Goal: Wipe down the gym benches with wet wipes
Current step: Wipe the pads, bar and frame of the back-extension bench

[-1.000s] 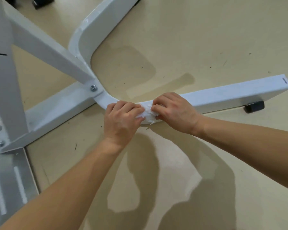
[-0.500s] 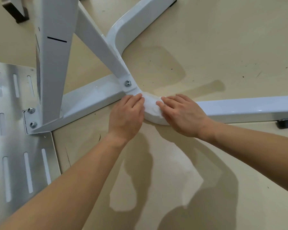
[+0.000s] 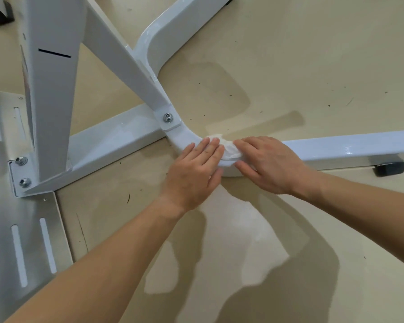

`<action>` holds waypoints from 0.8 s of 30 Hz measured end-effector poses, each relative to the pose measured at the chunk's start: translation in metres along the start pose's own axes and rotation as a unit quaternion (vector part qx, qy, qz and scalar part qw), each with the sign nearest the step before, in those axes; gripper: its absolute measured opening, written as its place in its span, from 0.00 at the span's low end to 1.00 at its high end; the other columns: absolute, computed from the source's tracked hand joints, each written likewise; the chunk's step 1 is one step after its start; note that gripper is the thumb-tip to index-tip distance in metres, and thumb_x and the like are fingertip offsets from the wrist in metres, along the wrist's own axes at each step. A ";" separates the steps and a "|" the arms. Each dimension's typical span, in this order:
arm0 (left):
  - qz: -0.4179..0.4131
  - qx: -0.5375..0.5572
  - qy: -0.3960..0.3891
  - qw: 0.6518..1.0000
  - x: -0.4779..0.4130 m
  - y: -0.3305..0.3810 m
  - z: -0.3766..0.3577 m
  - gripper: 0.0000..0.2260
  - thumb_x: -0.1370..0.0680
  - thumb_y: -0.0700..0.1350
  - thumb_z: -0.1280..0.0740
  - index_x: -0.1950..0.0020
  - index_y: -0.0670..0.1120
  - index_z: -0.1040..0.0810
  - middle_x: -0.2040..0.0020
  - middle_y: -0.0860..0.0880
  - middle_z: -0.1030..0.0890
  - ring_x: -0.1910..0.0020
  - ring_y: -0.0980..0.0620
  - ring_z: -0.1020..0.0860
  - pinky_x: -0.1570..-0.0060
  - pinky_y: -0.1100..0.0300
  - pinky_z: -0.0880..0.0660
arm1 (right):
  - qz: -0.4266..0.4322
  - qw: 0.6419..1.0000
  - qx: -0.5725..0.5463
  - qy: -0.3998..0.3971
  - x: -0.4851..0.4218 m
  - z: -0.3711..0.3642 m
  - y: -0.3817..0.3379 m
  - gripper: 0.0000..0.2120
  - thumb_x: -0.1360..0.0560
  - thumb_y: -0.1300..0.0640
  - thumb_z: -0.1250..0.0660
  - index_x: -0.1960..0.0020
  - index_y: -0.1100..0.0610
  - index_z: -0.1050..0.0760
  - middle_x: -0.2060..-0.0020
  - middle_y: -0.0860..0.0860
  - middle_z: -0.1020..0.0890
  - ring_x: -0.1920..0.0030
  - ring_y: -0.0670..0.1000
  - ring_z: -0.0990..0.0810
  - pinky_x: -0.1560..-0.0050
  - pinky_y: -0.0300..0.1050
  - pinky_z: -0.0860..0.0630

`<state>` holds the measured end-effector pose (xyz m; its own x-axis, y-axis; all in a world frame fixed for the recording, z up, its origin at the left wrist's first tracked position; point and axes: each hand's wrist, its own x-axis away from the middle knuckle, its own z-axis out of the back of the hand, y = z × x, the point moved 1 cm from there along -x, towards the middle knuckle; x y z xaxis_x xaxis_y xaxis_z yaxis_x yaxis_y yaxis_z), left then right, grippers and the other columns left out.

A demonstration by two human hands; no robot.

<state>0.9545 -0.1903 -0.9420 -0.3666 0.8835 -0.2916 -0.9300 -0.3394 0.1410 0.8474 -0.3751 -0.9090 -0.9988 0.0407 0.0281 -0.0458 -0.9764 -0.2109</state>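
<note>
Your left hand (image 3: 191, 173) and right hand (image 3: 268, 164) have flattened from pinching, straight fingers pressing the wet wipe (image 3: 230, 150) onto the frame bend (image 3: 184, 139).

Both hands (image 3: 231, 169) on wipe (image 3: 229, 149) over frame (image 3: 336, 149)

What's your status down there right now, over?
Left hand and right hand flat, pressing wet wipe onto curved bend of bench frame. Wipe bunched between them. Bolt at brace joint just past left fingertips.
</note>
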 end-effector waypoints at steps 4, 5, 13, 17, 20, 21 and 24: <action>-0.033 0.039 0.090 0.995 -0.014 0.011 -0.001 0.07 0.22 0.45 0.30 0.47 0.45 0.15 0.41 0.48 0.16 0.44 0.45 0.18 0.45 0.50 0.21 | -0.004 0.998 -0.019 0.051 0.014 0.009 0.012 0.18 0.18 0.49 0.43 0.42 0.59 0.20 0.44 0.56 0.17 0.48 0.61 0.18 0.47 0.53 0.22; -0.035 0.049 0.089 0.994 -0.016 0.007 0.002 0.05 0.22 0.44 0.29 0.51 0.45 0.15 0.45 0.49 0.15 0.50 0.45 0.17 0.51 0.50 0.21 | 0.004 0.998 -0.015 0.062 0.012 0.009 0.010 0.13 0.19 0.52 0.39 0.45 0.58 0.19 0.46 0.56 0.16 0.51 0.62 0.18 0.50 0.53 0.21; -0.034 0.044 -0.094 0.994 -0.007 -0.028 0.090 0.04 0.25 0.46 0.32 0.56 0.49 0.17 0.62 0.50 0.20 0.65 0.44 0.20 0.72 0.56 0.26 | 0.078 0.996 -0.034 -0.021 -0.033 0.044 -0.054 0.07 0.24 0.60 0.32 0.51 0.51 0.18 0.58 0.49 0.17 0.61 0.57 0.19 0.62 0.46 0.30; -0.036 -0.052 -0.256 0.965 0.000 -0.048 0.160 0.10 0.16 0.50 0.41 0.38 0.53 0.22 0.47 0.53 0.19 0.49 0.48 0.21 0.59 0.56 0.28 | 0.086 0.991 -0.065 -0.073 -0.049 0.076 -0.091 0.11 0.18 0.54 0.39 0.42 0.47 0.20 0.48 0.46 0.19 0.51 0.54 0.20 0.59 0.47 0.27; -0.025 -0.073 -0.278 0.957 0.012 -0.063 0.208 0.13 0.15 0.51 0.43 0.35 0.55 0.24 0.41 0.55 0.20 0.46 0.49 0.21 0.53 0.56 0.25 | 0.111 0.990 -0.071 -0.055 -0.063 0.093 -0.116 0.10 0.18 0.55 0.38 0.43 0.47 0.19 0.49 0.46 0.20 0.52 0.54 0.20 0.61 0.44 0.33; -0.013 -0.074 -0.287 0.955 0.018 -0.069 0.220 0.13 0.15 0.51 0.43 0.34 0.55 0.24 0.40 0.56 0.20 0.45 0.49 0.21 0.51 0.55 0.24 | 0.118 0.988 -0.078 -0.054 -0.068 0.098 -0.125 0.10 0.19 0.56 0.38 0.44 0.48 0.19 0.49 0.45 0.19 0.52 0.54 0.20 0.60 0.44 0.34; 0.048 -0.072 -0.289 0.953 0.039 -0.085 0.248 0.13 0.15 0.52 0.43 0.34 0.56 0.24 0.40 0.57 0.20 0.43 0.52 0.21 0.47 0.55 0.23 | 0.140 0.983 -0.099 -0.065 -0.085 0.111 -0.155 0.11 0.19 0.57 0.38 0.43 0.48 0.19 0.46 0.45 0.20 0.49 0.54 0.20 0.56 0.46 0.27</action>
<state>1.0260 -0.0470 -0.7303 -0.4136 0.8625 0.2916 -0.9021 -0.4315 -0.0033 0.9418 -0.2507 -0.7704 -0.9627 -0.2632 0.0635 0.2145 -0.8845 -0.4143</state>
